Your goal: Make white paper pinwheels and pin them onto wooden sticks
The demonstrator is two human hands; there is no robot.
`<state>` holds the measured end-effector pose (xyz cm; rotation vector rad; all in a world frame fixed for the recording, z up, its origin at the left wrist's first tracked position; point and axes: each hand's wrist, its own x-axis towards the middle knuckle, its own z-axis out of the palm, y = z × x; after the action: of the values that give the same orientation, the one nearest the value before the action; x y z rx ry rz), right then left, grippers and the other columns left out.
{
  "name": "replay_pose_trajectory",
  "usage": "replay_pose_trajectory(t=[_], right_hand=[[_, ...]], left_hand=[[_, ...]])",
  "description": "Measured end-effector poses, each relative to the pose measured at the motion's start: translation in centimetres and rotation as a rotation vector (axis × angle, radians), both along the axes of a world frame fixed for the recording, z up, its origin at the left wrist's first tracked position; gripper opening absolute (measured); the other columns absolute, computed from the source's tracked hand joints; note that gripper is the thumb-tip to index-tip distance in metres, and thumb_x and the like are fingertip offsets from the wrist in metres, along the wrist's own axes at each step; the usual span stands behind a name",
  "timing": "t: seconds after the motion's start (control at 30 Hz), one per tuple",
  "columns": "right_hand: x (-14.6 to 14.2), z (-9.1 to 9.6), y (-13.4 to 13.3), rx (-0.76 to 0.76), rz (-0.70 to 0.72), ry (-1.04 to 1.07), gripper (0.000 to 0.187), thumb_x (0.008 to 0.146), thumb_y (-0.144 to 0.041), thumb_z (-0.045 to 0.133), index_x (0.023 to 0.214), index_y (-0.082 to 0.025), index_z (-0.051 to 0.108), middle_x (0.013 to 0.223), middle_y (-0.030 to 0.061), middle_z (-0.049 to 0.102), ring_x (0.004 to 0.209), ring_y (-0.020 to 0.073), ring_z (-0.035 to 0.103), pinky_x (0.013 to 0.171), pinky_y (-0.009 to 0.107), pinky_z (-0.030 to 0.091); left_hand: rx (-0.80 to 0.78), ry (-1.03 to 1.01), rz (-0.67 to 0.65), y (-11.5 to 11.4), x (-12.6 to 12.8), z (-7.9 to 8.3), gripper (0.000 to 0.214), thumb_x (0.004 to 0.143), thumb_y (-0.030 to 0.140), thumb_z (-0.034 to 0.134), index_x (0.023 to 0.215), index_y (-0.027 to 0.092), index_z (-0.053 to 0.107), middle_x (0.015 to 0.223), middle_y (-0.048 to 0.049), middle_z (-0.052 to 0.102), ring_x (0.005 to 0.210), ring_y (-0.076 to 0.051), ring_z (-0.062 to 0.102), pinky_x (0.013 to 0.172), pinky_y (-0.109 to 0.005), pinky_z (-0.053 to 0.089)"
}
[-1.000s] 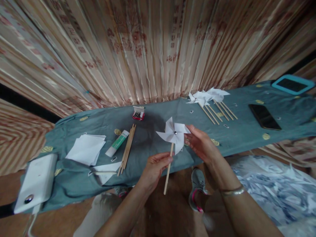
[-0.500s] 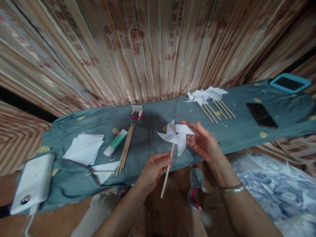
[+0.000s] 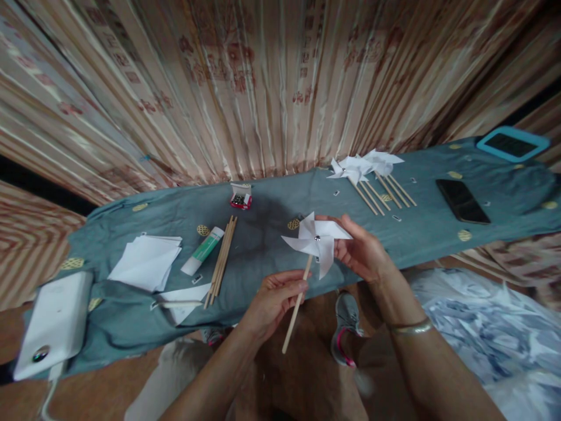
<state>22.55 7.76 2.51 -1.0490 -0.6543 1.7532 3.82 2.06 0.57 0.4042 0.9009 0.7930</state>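
Note:
A white paper pinwheel [image 3: 324,251] with a shiny pin at its centre is held upright in front of me. My left hand [image 3: 280,295] is closed around its wooden stick [image 3: 293,324], just below the blades. Behind the right-hand blade are the loosely curved fingers of my right hand [image 3: 362,251], with the thumb apart. The blade partly hides them, and whether they touch the paper is hard to tell. On the cloth to the left lie several loose wooden sticks [image 3: 222,260] and a small open red box of pins [image 3: 241,197].
A green-and-white box [image 3: 203,251], a stack of white paper [image 3: 146,261] and a white power bank [image 3: 55,324] lie on the left. Several finished pinwheels [image 3: 353,169], a black phone [image 3: 462,200] and a blue-framed tablet [image 3: 512,144] are towards the right. A plastic bag [image 3: 486,327] is at lower right.
My right hand has drawn closer in behind the right blade. The pinwheel's head has shifted slightly right, while my left hand keeps its grip on the stick.

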Motion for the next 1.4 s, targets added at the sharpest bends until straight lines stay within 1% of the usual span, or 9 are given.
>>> replay_pose_trajectory(t=[0.17,0.3,0.43,0.5,0.73,0.9,1.07,1.17,1.4], right_hand=[[-0.2,-0.3,-0.1,0.065,-0.014,0.002,0.035,0.074,-0.037,0.070,0.104,-0.018,0.070,0.087,0.0056,0.075,0.057,0.0112,0.064,0.051,0.019,0.052],[-0.2,-0.2,-0.2,0.071,-0.015,-0.008,0.036,0.073,-0.030,0.070,0.108,-0.019,0.069,0.094,0.0058,0.074,0.060,0.0111,0.064,0.053,0.020,0.053],[-0.4,-0.1,-0.3,0.075,-0.025,-0.010,0.035,0.073,-0.026,0.070,0.108,-0.019,0.069,0.082,0.0028,0.073,0.054,0.0095,0.061,0.050,0.019,0.051],[-0.5,-0.1,-0.4,0.078,-0.024,-0.017,0.035,0.073,-0.026,0.070,0.107,-0.019,0.069,0.078,0.0017,0.072,0.053,0.0090,0.060,0.048,0.018,0.050],[-0.9,0.0,-0.4,0.090,-0.044,-0.064,0.038,0.072,-0.031,0.072,0.108,-0.021,0.069,0.080,0.0016,0.071,0.055,0.0089,0.060,0.050,0.019,0.050],[-1.0,0.0,-0.6,0.119,-0.075,-0.087,0.038,0.071,-0.035,0.074,0.106,-0.021,0.070,0.080,0.0017,0.071,0.057,0.0088,0.061,0.050,0.018,0.049],[-1.2,0.1,-0.9,0.118,-0.071,-0.098,0.038,0.072,-0.036,0.074,0.108,-0.024,0.070,0.084,0.0005,0.070,0.061,0.0093,0.062,0.053,0.019,0.049],[-1.3,0.0,-1.0,0.121,-0.083,-0.120,0.039,0.071,-0.037,0.074,0.108,-0.024,0.069,0.078,-0.0002,0.070,0.060,0.0102,0.062,0.052,0.020,0.047],[-1.5,-0.7,-0.9,0.168,-0.137,-0.212,0.037,0.066,-0.039,0.079,0.100,-0.026,0.071,0.081,-0.0024,0.071,0.061,0.0080,0.064,0.054,0.017,0.047]], left_hand=[[-0.001,-0.005,-0.005,0.0,0.0,-0.1,0.036,0.047,0.029,0.089,0.077,0.013,0.077,0.057,0.0010,0.063,0.049,-0.004,0.051,0.054,-0.017,0.042],[0.009,-0.010,0.004,0.0,0.1,-0.2,0.034,0.048,0.028,0.089,0.076,0.013,0.077,0.057,0.0008,0.063,0.049,-0.004,0.051,0.053,-0.017,0.042],[0.002,-0.013,0.033,0.1,0.0,-0.3,0.035,0.046,0.027,0.089,0.076,0.013,0.077,0.057,0.0010,0.064,0.049,-0.004,0.051,0.053,-0.017,0.041],[0.005,-0.011,0.037,0.1,0.0,-0.4,0.035,0.047,0.027,0.089,0.076,0.013,0.077,0.057,0.0007,0.064,0.050,-0.004,0.052,0.053,-0.017,0.041],[-0.008,-0.009,0.064,0.2,0.1,-0.5,0.036,0.046,0.026,0.090,0.077,0.013,0.077,0.060,-0.0002,0.066,0.052,-0.005,0.054,0.055,-0.016,0.043],[-0.003,-0.001,0.076,0.4,0.1,-0.4,0.038,0.045,0.027,0.090,0.077,0.012,0.077,0.057,0.0000,0.065,0.050,-0.005,0.053,0.053,-0.017,0.042],[0.008,0.005,0.091,0.4,0.1,-0.7,0.036,0.047,0.026,0.089,0.078,0.012,0.077,0.060,-0.0004,0.066,0.053,-0.005,0.054,0.056,-0.018,0.042],[0.010,0.017,0.114,0.5,0.1,-0.7,0.036,0.047,0.026,0.089,0.078,0.012,0.077,0.061,-0.0010,0.067,0.054,-0.006,0.054,0.057,-0.019,0.041],[0.035,0.071,0.175,0.8,0.3,-0.9,0.037,0.045,0.026,0.090,0.078,0.013,0.077,0.068,-0.0029,0.070,0.058,-0.007,0.056,0.061,-0.021,0.044]])
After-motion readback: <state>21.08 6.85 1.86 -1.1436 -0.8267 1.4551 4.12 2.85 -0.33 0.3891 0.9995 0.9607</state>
